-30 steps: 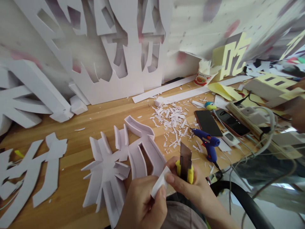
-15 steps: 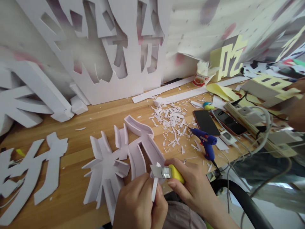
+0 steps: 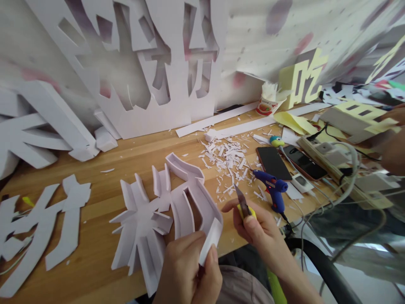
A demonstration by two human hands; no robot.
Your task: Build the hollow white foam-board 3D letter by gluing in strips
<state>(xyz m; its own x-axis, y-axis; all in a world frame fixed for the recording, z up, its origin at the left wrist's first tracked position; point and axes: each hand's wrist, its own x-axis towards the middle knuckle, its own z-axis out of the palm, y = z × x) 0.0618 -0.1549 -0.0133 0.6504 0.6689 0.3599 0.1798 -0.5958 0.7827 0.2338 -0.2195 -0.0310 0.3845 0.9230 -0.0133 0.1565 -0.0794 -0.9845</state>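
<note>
Pinched in my left hand [image 3: 191,268] is a small white foam-board strip [image 3: 211,240], its free end pointing up and away. My right hand [image 3: 257,228] is closed around a yellow utility knife [image 3: 243,203] whose blade points up and to the left, apart from the strip. Just beyond my left hand lies a white foam-board character [image 3: 142,226] with thin upright walls along its edges. One branch of it passes behind the strip. A heap of white offcuts [image 3: 226,158] is scattered on the wooden table [image 3: 104,207] beyond the knife.
A blue glue gun [image 3: 272,185] stands right of my right hand, near two phones [image 3: 274,162] and a power strip [image 3: 329,162] with cables. Flat white cutouts [image 3: 68,223] lie at left. A cut-out board [image 3: 152,116] leans at the back. Another person's hand [image 3: 394,147] is at far right.
My right hand has drawn the knife away from the strip to the right and turned its blade upward. My left hand still holds the strip, now tilted with its broad face showing.
</note>
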